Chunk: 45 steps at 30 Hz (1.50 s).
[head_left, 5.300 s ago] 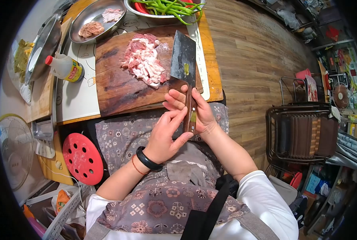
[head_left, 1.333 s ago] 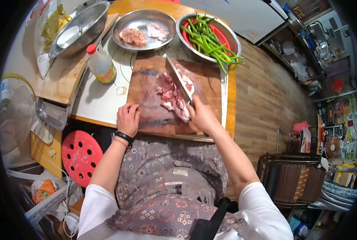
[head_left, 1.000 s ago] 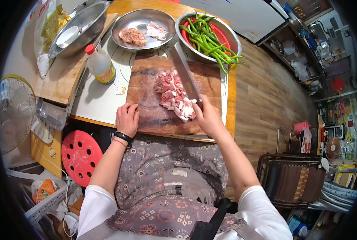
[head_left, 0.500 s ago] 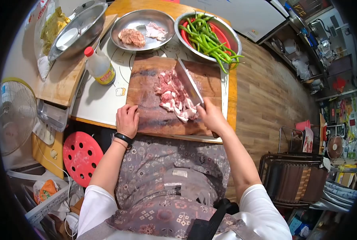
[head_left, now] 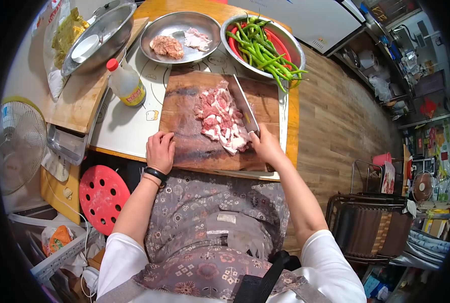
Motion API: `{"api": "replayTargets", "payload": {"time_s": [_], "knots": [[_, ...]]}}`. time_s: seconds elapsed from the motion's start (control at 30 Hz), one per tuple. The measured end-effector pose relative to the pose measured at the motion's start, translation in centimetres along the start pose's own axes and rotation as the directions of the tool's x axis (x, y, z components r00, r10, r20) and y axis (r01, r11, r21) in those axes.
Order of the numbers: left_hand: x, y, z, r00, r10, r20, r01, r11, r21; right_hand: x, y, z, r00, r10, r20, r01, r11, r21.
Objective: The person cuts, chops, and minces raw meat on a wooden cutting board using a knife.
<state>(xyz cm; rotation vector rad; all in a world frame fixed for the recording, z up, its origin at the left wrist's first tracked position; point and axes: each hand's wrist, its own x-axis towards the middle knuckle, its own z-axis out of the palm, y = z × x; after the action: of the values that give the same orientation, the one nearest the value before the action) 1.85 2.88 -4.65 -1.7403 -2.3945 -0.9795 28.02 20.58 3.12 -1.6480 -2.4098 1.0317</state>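
My right hand (head_left: 265, 145) is closed around the handle of a cleaver (head_left: 243, 103). The blade points away from me along the right side of a pile of chopped raw meat (head_left: 220, 118), red with white fat. Beneath them lies a wooden cutting board (head_left: 182, 108) with dark stains. At the board's near left edge rests my left hand (head_left: 160, 151), fingers slightly bent over the wood and holding no food or tool. Behind the board, a steel plate (head_left: 152, 30) holds ground meat (head_left: 167, 47) and a pale piece of meat or fat (head_left: 197, 39).
A steel bowl (head_left: 298, 53) of green and red chili peppers (head_left: 265, 50) stands at the back right. Left of the board are a red-capped bottle (head_left: 126, 86) and a tilted steel basin (head_left: 104, 43). A red stool (head_left: 104, 199) and a fan (head_left: 20, 146) stand below left.
The cleaver has shifted slightly right, its far end swinging from over the meat to beside it. My left hand has stayed in place.
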Motion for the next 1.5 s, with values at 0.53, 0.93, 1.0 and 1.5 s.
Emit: {"api": "replayTargets", "payload": {"time_s": [0.53,0.93,1.0,1.5], "knots": [[0.1,-0.1,0.0,1.0,0.005,-0.019,-0.005,1.0,-0.003,-1.0,-3.0,1.1,0.988,-0.122,-0.098,0.119,0.992,-0.04],[-0.1,-0.1,0.2,1.0,-0.011,-0.013,0.011,1.0,0.007,-2.5,-4.8,-1.0,0.963,-0.225,-0.148,0.234,0.971,0.042],[0.1,0.1,0.0,1.0,-0.013,-0.01,0.013,1.0,-0.001,-2.9,-5.1,0.6,0.971,-0.184,-0.151,0.196,0.978,0.066],[0.0,-0.1,0.2,1.0,0.004,-0.022,-0.004,1.0,0.013,-3.4,-2.6,-1.2,0.974,-0.14,-0.179,0.172,0.968,0.18]]}}
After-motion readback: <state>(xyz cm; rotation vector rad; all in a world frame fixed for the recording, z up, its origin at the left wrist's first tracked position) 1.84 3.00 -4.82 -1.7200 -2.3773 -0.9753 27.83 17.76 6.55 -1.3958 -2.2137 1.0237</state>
